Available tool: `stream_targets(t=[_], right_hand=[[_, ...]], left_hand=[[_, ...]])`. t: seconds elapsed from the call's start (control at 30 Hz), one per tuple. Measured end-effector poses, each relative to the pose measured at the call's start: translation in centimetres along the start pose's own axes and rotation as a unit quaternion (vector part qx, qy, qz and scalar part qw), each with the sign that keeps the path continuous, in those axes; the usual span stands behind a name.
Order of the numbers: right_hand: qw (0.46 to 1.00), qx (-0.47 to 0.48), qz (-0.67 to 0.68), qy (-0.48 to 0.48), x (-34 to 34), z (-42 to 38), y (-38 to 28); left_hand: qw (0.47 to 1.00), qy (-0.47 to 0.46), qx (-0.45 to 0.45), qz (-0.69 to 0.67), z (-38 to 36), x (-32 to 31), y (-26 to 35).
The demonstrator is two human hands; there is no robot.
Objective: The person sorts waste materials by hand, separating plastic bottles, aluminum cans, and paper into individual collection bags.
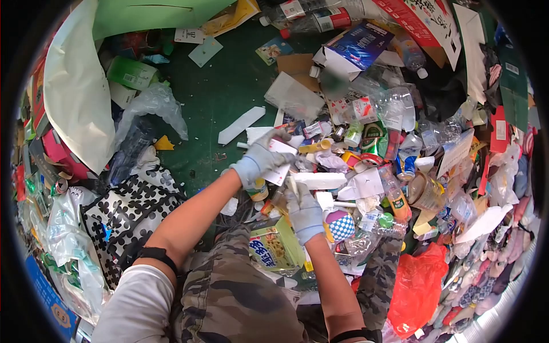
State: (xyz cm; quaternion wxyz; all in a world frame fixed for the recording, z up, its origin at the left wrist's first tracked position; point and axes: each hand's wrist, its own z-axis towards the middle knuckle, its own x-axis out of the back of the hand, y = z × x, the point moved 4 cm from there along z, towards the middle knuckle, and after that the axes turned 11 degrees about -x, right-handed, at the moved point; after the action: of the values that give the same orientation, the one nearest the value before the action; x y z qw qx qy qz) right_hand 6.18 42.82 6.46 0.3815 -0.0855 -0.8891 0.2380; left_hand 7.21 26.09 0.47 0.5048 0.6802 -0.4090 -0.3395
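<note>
My left hand (pixel 255 165), in a pale grey work glove, is closed on a white piece of card (pixel 279 160) above the pile. Lower and to the right, my right hand (pixel 305 216) wears a matching glove. Its fingers are stretched toward the card, slightly apart, and I see nothing held in them. Just beyond those fingertips lies a long white foam strip (pixel 320 180). A blue-and-white checked ball-like item (pixel 340 224) sits beside the right hand. Below it, near my legs, is a green printed food package (pixel 275 244).
Mixed plastic bottles (pixel 394 194), cans (pixel 407 163) and paper heap up on the right. A red plastic bag (pixel 418 288) lies lower right. On the left are a black-and-white patterned bag (pixel 128 217) and clear plastic bags (pixel 74 240). Green floor (pixel 200 114) shows at upper centre.
</note>
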Motion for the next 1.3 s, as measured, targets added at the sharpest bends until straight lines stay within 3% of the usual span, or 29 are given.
stream_targets(t=[0.03,0.1,0.17,0.23,0.27,0.3,0.33,0.37,0.4,0.43,0.47,0.5,0.57,0.6,0.63,0.67,0.7,0.73,0.77,0.8,0.83,0.9,0.93,0.97,1.03,1.17,1.3], right_hand=[[1.000,0.002,0.003,-0.002,-0.6,0.0,-0.2],[0.998,0.025,0.012,-0.049,-1.7,0.0,-0.8],[0.997,0.032,-0.018,-0.069,-2.2,0.3,-0.9],[0.991,-0.045,-0.081,-0.100,-2.1,0.6,0.3],[0.997,-0.053,-0.046,-0.042,-2.8,1.3,3.2],[0.998,-0.062,-0.021,-0.017,-3.2,2.1,6.4],[0.997,-0.071,0.003,0.008,-2.6,2.7,8.7],[0.981,-0.177,0.072,0.019,-1.4,2.9,9.9],[0.984,-0.046,0.014,0.170,-1.2,3.2,12.5],[0.985,-0.044,0.014,0.168,-0.3,3.0,11.8],[0.963,-0.179,0.156,0.125,0.4,2.7,12.4],[0.903,-0.307,0.291,0.076,0.7,2.2,12.2],[0.907,-0.278,0.309,0.074,0.4,2.2,11.3],[0.949,-0.191,0.241,0.074,-0.3,2.9,11.1],[0.977,-0.102,0.171,0.073,-0.6,3.1,9.7],[0.968,-0.175,0.178,0.022,-1.4,3.4,9.6],[0.969,-0.173,0.177,0.022,-1.2,3.7,8.6],[0.960,-0.205,0.191,0.004,-1.3,4.0,8.0],[0.950,-0.237,0.205,-0.014,-1.5,4.2,7.8],[0.942,-0.247,0.228,-0.017,-1.4,4.2,7.8],[0.941,-0.250,0.227,-0.018,-1.2,3.7,8.0],[0.876,-0.371,0.305,0.036,-0.4,1.8,9.1],[0.857,-0.342,0.384,0.033,-0.5,1.2,9.8],[0.857,-0.343,0.384,0.033,-0.3,0.7,10.2],[0.908,-0.310,0.282,-0.024,0.3,0.2,10.4],[0.873,-0.369,0.304,-0.092,0.6,1.1,11.1],[0.873,-0.323,0.349,-0.111,0.2,1.1,11.9]], left_hand=[[1.000,0.002,0.000,0.004,-0.1,1.1,0.1],[0.978,0.042,0.162,-0.128,-0.6,2.4,-0.8],[0.973,0.066,0.175,-0.139,-0.7,2.7,-2.1],[0.992,0.124,-0.008,0.031,-0.3,4.1,-2.1],[0.979,0.181,0.057,-0.079,-0.7,4.3,-2.2],[0.975,0.205,-0.037,-0.077,0.0,4.9,-3.4],[0.943,0.180,-0.160,0.230,0.2,5.8,-0.5],[0.806,0.135,-0.265,0.511,0.2,5.8,3.0],[0.806,0.137,-0.263,0.512,0.4,6.1,4.8],[0.772,0.157,-0.300,0.537,0.4,6.0,6.7],[0.734,0.176,-0.339,0.561,0.5,5.7,7.9],[0.733,0.178,-0.339,0.563,0.9,5.3,8.0],[0.857,0.112,-0.284,0.416,2.0,4.4,7.5],[0.981,0.056,-0.171,0.071,3.4,3.5,3.0],[0.997,-0.048,-0.058,-0.032,3.5,2.1,4.2],[0.995,-0.091,0.007,0.032,4.5,1.1,1.5],[0.996,-0.089,0.006,0.032,4.7,0.2,0.0],[0.975,-0.049,-0.015,0.217,5.0,-0.1,-0.9],[0.918,-0.007,-0.034,0.395,5.2,-0.1,-1.7],[0.888,0.007,-0.040,0.458,5.3,-0.3,-1.8],[0.889,0.006,-0.037,0.457,5.3,-0.5,-2.2],[0.885,0.100,-0.046,0.452,5.0,-0.1,-2.1],[0.891,0.081,-0.032,0.445,4.9,0.2,-2.0],[0.891,0.080,-0.031,0.445,5.1,0.5,-1.8],[0.913,0.054,-0.024,0.403,5.7,1.2,-1.8],[0.929,0.000,-0.045,0.368,7.1,0.5,-2.1],[0.924,0.017,-0.038,0.379,7.4,-0.6,-2.1]])
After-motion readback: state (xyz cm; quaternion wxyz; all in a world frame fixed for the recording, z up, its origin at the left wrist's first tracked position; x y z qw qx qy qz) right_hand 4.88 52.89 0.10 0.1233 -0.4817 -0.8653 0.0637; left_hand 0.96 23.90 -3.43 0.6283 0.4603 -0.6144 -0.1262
